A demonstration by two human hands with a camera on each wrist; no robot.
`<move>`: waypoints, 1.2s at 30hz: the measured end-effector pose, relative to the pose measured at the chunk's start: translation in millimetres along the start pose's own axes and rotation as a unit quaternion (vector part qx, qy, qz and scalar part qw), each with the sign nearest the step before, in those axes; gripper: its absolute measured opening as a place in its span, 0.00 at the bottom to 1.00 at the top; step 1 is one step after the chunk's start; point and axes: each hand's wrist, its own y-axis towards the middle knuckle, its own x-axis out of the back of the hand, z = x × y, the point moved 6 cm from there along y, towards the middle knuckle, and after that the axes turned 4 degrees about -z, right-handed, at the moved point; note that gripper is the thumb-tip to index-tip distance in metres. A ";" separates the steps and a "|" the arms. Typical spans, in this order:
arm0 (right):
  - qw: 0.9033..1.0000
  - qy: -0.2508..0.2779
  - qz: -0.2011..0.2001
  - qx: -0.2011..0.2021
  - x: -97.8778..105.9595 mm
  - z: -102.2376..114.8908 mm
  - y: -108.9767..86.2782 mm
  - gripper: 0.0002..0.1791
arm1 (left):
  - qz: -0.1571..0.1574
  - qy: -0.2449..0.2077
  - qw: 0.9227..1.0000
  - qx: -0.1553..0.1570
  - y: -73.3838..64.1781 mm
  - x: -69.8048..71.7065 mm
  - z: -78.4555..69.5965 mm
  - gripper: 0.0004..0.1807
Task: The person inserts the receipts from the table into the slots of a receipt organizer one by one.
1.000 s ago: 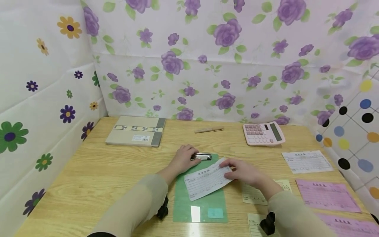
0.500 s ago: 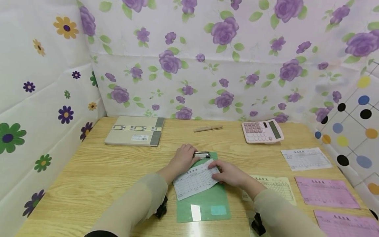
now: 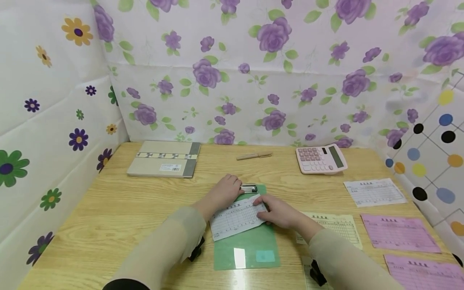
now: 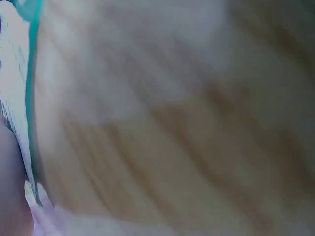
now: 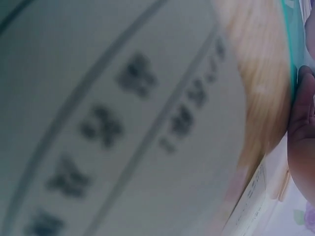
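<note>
A green clipboard (image 3: 246, 251) with a silver clip (image 3: 249, 188) lies on the table in the head view. My left hand (image 3: 222, 193) grips the clip's left end, fingers over its back and thumb toward the front. Between thumb and fingers, my right hand (image 3: 277, 211) pinches the right edge of a white printed form (image 3: 235, 220). That form slants across the clipboard, its upper edge close below the clip and its left part partly behind the left hand. The left wrist view catches the form (image 4: 14, 64) edge-on beside the clipboard's teal edge (image 4: 32, 88).
Right of the clipboard lie yellow forms (image 3: 338, 227), pink forms (image 3: 400, 233) and another white form (image 3: 375, 192). Behind stand a pink calculator (image 3: 320, 160), a pen (image 3: 254, 156) and a beige notebook (image 3: 164, 159). Patterned cloth walls (image 3: 232, 80) bound the table.
My right hand has carried the white form leftward over the clipboard, close below the clip. The left hand stays at the clip. The head view has shifted slightly.
</note>
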 end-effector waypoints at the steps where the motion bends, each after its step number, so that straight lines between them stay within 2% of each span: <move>1: 1.000 -0.003 -0.002 0.002 0.4 0.2 -0.4 0.15 | -0.001 0.005 1.000 -0.008 0.7 0.3 -0.2 0.21; 7: 1.000 -0.017 -0.015 0.011 0.6 -0.7 -0.6 0.15 | 0.004 0.014 0.999 -0.033 2.4 2.7 0.9 0.20; 12: 1.000 -0.006 -0.029 -0.005 1.6 -3.7 -0.3 0.17 | 0.020 -0.049 0.999 -0.007 4.4 2.5 6.2 0.24; 17: 0.999 0.022 -0.041 -0.029 1.8 -6.4 -1.8 0.17 | 0.046 -0.110 0.993 0.022 6.6 1.2 10.6 0.27; 27: 0.991 0.070 -0.087 -0.071 0.9 -10.2 0.2 0.16 | 0.047 -0.125 0.991 0.015 7.3 2.6 10.6 0.28; 36: 0.984 0.094 -0.099 -0.115 -0.7 -13.9 5.5 0.16 | 0.049 -0.127 0.991 0.018 6.2 3.3 11.4 0.29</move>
